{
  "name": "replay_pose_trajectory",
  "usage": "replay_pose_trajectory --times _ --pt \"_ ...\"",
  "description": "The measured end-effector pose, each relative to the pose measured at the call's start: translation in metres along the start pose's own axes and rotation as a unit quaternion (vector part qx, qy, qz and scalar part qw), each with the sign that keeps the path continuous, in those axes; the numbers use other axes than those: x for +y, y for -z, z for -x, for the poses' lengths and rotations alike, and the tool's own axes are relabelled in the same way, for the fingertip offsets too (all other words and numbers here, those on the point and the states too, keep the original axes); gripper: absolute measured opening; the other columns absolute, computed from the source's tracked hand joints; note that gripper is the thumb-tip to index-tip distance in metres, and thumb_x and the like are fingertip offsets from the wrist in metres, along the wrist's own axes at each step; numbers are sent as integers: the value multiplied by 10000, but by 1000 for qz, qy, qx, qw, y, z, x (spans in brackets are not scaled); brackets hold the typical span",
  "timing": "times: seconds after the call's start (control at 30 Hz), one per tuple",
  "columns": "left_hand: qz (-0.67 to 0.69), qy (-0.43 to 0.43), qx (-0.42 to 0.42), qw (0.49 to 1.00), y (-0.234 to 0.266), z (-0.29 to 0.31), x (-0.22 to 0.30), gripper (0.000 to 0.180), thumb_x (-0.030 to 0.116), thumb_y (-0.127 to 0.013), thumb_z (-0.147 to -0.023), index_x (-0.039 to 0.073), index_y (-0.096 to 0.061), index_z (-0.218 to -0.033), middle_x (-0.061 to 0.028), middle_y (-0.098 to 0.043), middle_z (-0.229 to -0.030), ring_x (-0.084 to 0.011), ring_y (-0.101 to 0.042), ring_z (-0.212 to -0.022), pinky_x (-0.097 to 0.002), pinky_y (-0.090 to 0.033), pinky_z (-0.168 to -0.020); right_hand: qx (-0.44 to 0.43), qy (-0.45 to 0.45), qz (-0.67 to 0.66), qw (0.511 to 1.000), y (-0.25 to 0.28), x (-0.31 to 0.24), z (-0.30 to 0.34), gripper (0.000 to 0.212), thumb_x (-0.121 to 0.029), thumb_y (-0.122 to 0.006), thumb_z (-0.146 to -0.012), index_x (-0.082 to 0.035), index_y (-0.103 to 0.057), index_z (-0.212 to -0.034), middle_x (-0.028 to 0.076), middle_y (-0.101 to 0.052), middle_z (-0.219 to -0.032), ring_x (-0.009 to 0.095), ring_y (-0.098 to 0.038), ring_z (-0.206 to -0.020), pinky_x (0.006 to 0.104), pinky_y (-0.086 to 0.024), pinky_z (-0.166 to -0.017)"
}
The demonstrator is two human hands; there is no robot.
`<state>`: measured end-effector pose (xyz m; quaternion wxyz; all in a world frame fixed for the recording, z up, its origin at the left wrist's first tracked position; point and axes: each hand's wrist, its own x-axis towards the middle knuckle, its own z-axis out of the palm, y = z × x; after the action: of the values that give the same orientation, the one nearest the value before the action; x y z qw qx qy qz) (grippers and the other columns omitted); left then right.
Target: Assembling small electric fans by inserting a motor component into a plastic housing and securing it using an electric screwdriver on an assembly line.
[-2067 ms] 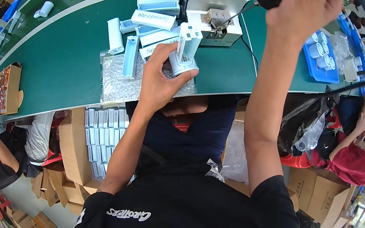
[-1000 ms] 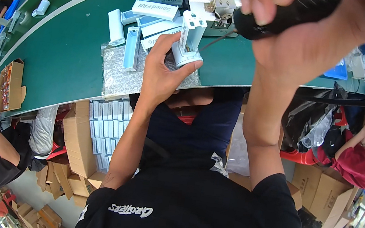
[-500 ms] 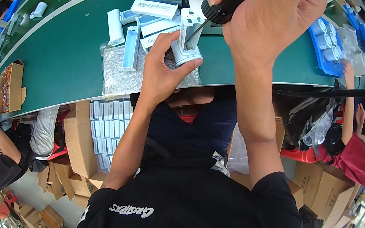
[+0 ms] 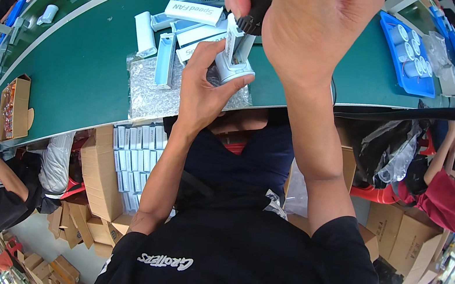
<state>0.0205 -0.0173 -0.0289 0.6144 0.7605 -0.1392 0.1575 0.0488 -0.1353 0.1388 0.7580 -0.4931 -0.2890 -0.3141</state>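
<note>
My left hand (image 4: 203, 88) is closed around a white plastic fan housing (image 4: 233, 71) with a round base, thumb on one side and fingers on the other. The housing stands upright, its hollow inside showing, above the near edge of the green table. My right hand (image 4: 314, 34) grips a black electric screwdriver (image 4: 257, 5) directly over the housing's top; its tip is hidden from sight. Beside my left hand lie loose white and pale-blue shell pieces (image 4: 164, 62), some stacked in a pile (image 4: 193, 12). A clear plastic sheet (image 4: 151, 98) is under some of them.
At the right, a blue tray (image 4: 404, 80) holds several white cylindrical parts. A cardboard box of small parts (image 4: 17, 110) stands at the table's left end. Below the table edge, an open carton (image 4: 100, 170) contains rows of shells (image 4: 134, 154). Co-workers sit on both sides.
My right hand and the screwdriver have shifted left, closer over the housing; the thin shaft seen before is now hidden. My left hand stays almost in place. The right co-worker's arm has drawn back from the tray.
</note>
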Motion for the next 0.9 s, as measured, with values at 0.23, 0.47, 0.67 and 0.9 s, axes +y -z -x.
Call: replay_pose_trajectory --times 0.23,0.47,0.67,0.9 --pt "-89 -15 0 996 6 -1 15 600 120 -937 -689 -24 -627 -1183 -183 -643 -1086 -368 -639 -989 -429 -521 -881 -143 -49 -8 988 24 27 -3 519 -513 -474 -1053 -3 -534 -976 112 -543 -771 192 -534 -596 323 -452 -573" --pt "-50 -24 24 998 -2 13 22 640 129 -905 -750 -55 -603 -1283 -196 -624 -1195 -367 -630 -1113 -387 -504 -976 -20 -55 -76 995 47 -40 -7 905 -559 -626 -980 66 -268 -1527 78 -508 -682 161 -470 -458 304 -429 -423" --pt "-46 -64 17 997 43 28 79 626 161 -881 -807 8 -582 -1335 -180 -608 -1286 -344 -639 -1185 -399 -509 -998 -24 -113 104 988 93 -39 17 573 -206 -647 -985 68 -427 -1437 59 -574 -771 98 -521 -509 235 -412 -460" --pt "89 173 37 980 144 -109 0 448 423 -663 -1015 31 -643 -1230 -81 -710 -1120 -172 -706 -987 -344 -602 -802 26 -209 173 962 140 48 106 183 -127 -542 -1083 4 -587 -963 8 -521 -705 73 -489 -625 234 -431 -595"
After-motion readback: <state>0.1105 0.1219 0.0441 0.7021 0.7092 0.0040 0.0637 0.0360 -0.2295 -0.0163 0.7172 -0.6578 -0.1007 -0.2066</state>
